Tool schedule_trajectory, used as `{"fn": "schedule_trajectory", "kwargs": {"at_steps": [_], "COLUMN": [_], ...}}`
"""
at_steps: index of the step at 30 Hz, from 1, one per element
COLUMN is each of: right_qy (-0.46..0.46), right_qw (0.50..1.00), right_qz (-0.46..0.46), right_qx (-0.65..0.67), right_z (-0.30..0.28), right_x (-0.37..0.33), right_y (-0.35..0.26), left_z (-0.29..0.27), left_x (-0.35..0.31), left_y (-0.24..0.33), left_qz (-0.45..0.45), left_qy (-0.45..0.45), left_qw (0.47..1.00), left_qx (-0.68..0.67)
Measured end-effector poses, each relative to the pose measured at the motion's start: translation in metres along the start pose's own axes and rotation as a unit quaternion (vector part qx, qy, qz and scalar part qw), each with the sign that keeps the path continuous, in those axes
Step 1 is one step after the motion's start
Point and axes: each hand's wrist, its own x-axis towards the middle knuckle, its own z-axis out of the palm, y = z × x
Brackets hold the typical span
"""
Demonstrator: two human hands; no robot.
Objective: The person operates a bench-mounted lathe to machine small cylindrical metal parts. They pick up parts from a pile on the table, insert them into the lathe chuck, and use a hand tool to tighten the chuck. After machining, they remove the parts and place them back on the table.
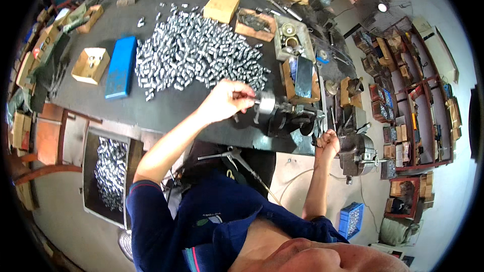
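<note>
A small bench machine (290,116) with a round silver chuck (265,102) stands at the table's near edge. At the chuck's left side is my left hand (228,100), its thumb and fingers pinched together. Whatever lies between those fingertips is too small to make out. Beyond this hand spreads a large heap of short shiny metal cylinders (196,53). Near the machine's right end my right hand (328,143) is closed in a fist around a dark lever (316,136), mostly covered by the fingers.
Left of the heap lie a blue box (121,68) and a small carton (91,65). A phone (303,76) leans in a box behind the machine. A bench vise (358,154) is at the right. Below the table's left edge stands a bin (91,171) of metal parts.
</note>
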Motion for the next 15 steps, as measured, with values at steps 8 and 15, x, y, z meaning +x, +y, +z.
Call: {"fn": "schedule_trajectory", "kwargs": {"at_steps": [8, 15], "right_qy": [-0.119, -0.033], "right_qw": [0.992, 0.985], "right_qz": [0.002, 0.026], "right_qx": [0.050, 0.169], "right_z": [0.039, 0.046], "right_x": [0.050, 0.121], "right_y": [-0.032, 0.019], "left_z": [-0.003, 0.005], "left_x": [-0.002, 0.001], "left_y": [0.006, 0.005], "left_qz": [-0.026, 0.019], "left_qy": [0.003, 0.017], "left_qw": [0.999, 0.999], "left_qx": [0.032, 0.024]}}
